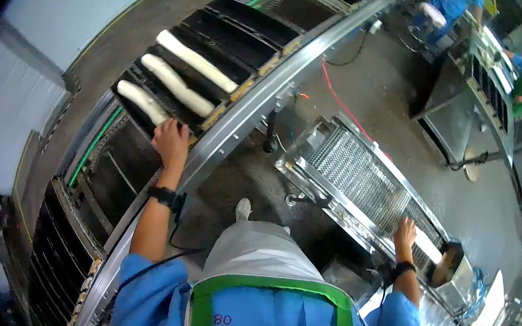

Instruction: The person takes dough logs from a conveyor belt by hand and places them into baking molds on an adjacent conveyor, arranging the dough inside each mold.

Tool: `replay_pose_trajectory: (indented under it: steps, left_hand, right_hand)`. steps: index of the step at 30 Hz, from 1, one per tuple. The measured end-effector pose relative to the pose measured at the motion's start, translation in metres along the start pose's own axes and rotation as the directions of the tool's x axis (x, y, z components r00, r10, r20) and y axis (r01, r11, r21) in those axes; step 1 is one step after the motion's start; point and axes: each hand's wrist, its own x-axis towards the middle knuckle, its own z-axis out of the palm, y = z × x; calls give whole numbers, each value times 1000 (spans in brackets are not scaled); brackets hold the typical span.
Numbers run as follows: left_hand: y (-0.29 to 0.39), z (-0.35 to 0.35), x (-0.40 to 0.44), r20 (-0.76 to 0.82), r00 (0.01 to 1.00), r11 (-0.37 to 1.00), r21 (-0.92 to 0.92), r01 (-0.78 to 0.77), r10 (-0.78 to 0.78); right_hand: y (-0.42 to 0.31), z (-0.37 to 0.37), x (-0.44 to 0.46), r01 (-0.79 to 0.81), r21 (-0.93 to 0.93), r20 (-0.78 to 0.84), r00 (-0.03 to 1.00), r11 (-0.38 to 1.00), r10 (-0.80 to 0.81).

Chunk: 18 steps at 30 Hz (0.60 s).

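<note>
Three pale, dough-like strips lie side by side in the grooves of the black tray, their lengths running across it. The nearest strip is in the groove at the tray's edge closest to the person; the middle strip and the farther strip lie further up the tray. The left hand is at the nearest strip's end, by the tray's side along the steel rail. Its fingers are bent and close together, seemingly touching the strip; whether they pinch or merely press, I cannot tell.

Well apart from the tray, to its right, a mesh belt carries a fourth strip. The right hand is at this strip's end nearer the tray, fingers curled over it; how firmly they grip is hidden.

The strips look soft, so at the tray a light touch with flat fingers, easing the end in line with its groove, seems better than a pinch, which could dent it. On the belt, any lift would best support the strip along its length; pulling by one end could stretch it.
</note>
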Motion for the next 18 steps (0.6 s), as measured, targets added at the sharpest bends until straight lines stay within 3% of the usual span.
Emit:
replay_pose_trajectory:
  steps: [1,2,3,5,7,9,11,12,13,14,16,17,18]
  left_hand:
    - [2,7,3,-37,999,999,-48,7,-9]
    - [6,8,10,-27,999,996,-84,16,-18]
    - [14,3,13,-14,1000,992,-124,24,-26]
    - [20,5,12,17,998,990,-131,56,-54]
    - [21,13,7,-36,995,996,26,-90,91]
    - [20,15,5,-36,992,993,6,-120,120]
    - [22,12,6,69,995,997,41,-70,67]
    - [20,15,4,-8,996,992,93,-83,84]
    - [17,13,2,-20,997,993,92,-72,74]
    - [16,10,3,9,997,995,54,-81,80]
    - [11,8,-1,31,996,997,17,-80,79]
    - [11,9,0,-19,995,996,6,-94,94]
    - [10,9,-1,-65,992,994,-4,-113,112]
  right_hand:
    - [2,13,-2,14,-197,-104,994,980,-35]
    - [-22,-22,-14,-33,-215,-3,999,976,33]
    - [-14,-4,-13,-25,-334,-200,979,942,-45]
    - [-11,11,-8,-113,-280,-154,986,953,72]
    - [-8,7,11,-57,-218,-41,998,974,49]
    - [3,21,40,54,-117,-69,996,992,-63]
    - [-4,-27,44,40,164,-69,997,986,-29]
    - [7,-31,59,140,323,-237,970,936,-63]
    - [-13,-78,41,161,312,-273,959,936,-74]
    - [-1,-92,48,286,340,-429,895,896,-123]
    - [-4,-156,30,333,450,-482,872,829,-89]
    - [-16,-199,12,381,613,-472,879,692,-67]
    - [-24,-225,5,420,827,-459,888,373,19]
